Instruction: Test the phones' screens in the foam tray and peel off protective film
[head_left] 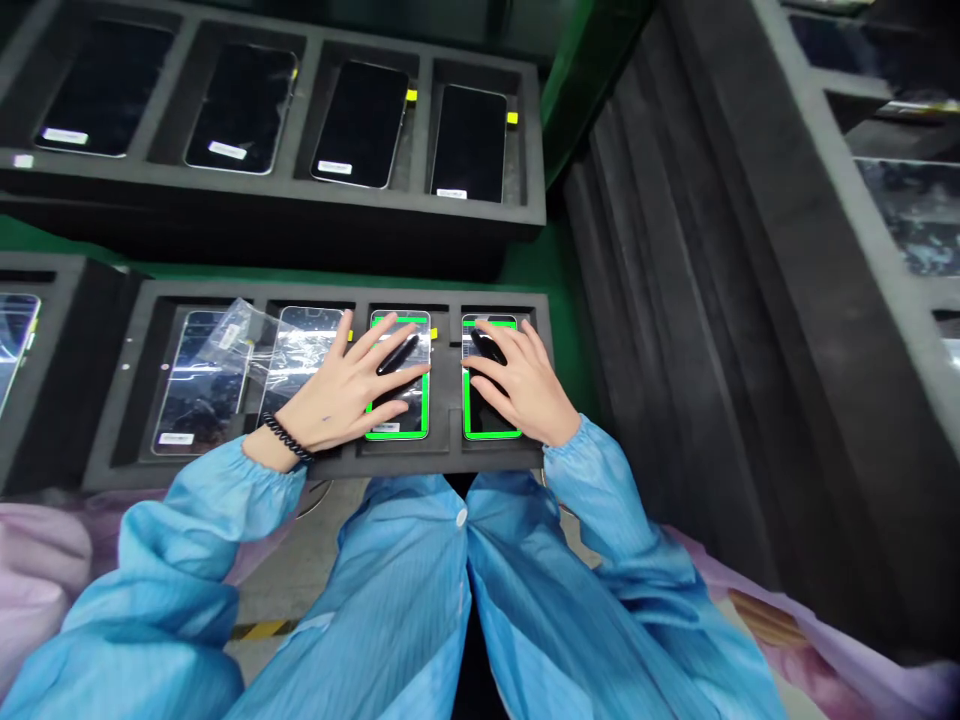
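My left hand lies with fingers spread over a lit phone in a foam tray. That phone's screen has a bright green border and a white label near its bottom. My right hand rests, fingers apart, over a second lit phone in the tray's rightmost compartment, also edged in green. Black elongated shapes show on both screens near my fingers; I cannot tell what they are. Left of these, a phone partly under my left hand and another phone lie dark, with clear plastic film across them.
Behind is another foam tray with several dark, labelled phones, some with yellow tabs. Stacked black foam trays rise close on the right. Another tray adjoins on the left. A green surface shows between them.
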